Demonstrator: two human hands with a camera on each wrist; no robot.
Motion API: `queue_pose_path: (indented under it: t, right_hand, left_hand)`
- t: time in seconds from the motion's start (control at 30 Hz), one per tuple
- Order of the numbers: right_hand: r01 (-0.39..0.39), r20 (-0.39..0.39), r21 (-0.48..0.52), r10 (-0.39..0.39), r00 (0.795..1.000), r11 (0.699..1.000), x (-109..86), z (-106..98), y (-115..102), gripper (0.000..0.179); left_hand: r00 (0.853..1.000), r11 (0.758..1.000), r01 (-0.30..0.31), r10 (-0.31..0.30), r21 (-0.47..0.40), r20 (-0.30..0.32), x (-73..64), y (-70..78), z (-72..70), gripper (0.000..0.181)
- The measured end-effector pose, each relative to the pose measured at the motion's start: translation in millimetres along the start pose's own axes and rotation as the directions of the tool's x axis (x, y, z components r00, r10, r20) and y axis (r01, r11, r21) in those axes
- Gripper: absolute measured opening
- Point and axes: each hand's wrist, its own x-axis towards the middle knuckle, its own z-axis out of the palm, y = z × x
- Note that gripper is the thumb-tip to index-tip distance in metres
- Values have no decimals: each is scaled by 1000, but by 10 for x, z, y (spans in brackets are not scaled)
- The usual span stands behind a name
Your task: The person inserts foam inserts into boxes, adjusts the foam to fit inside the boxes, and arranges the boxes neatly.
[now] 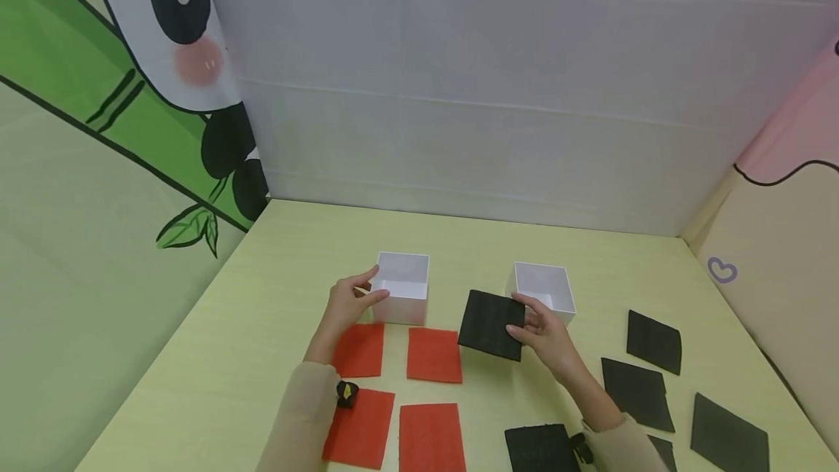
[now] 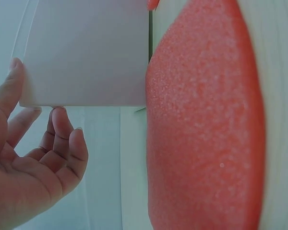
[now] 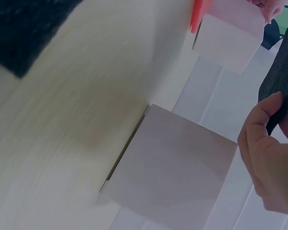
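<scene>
My left hand (image 1: 342, 306) holds the left side of an open-topped white box (image 1: 401, 310), thumb near the front rim. In the left wrist view the bent fingers (image 2: 62, 129) lie along the box's side wall. With thumb and fingers my right hand (image 1: 549, 341) pinches a square black felt piece (image 1: 490, 325) by its right edge. The piece is raised above the table, just in front of a second open white box (image 1: 547, 290), and overlaps its left side a little. Both boxes' visible insides look bare white. The right wrist view shows the felt piece (image 3: 281, 72) nearly edge-on.
Red felt squares (image 1: 432, 355) lie in two rows in front of the left box. Several black felt pieces (image 1: 636, 392) are scattered at the right, another black piece (image 1: 540, 449) near the right sleeve. A white sheet (image 1: 459, 130) hangs behind the pale wooden table (image 1: 216, 384).
</scene>
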Motion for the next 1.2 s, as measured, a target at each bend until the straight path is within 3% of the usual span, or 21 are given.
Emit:
queue_pose_path:
  t: [0.4,0.6,1.2]
  right_hand:
    - [-6,-120,94,17,993,996,127,148,-75,44]
    - [-8,-120,154,27,992,988,209,207,-80,45]
    - [37,-146,159,-14,989,987,450,409,-144,43]
  left_hand:
    - [1000,1000,1,-1,0,1,-6,8,7,58]
    - [1000,1000,-4,4,9,4,4,13,11,58]
    - [1000,1000,-6,6,4,-4,0,17,4,58]
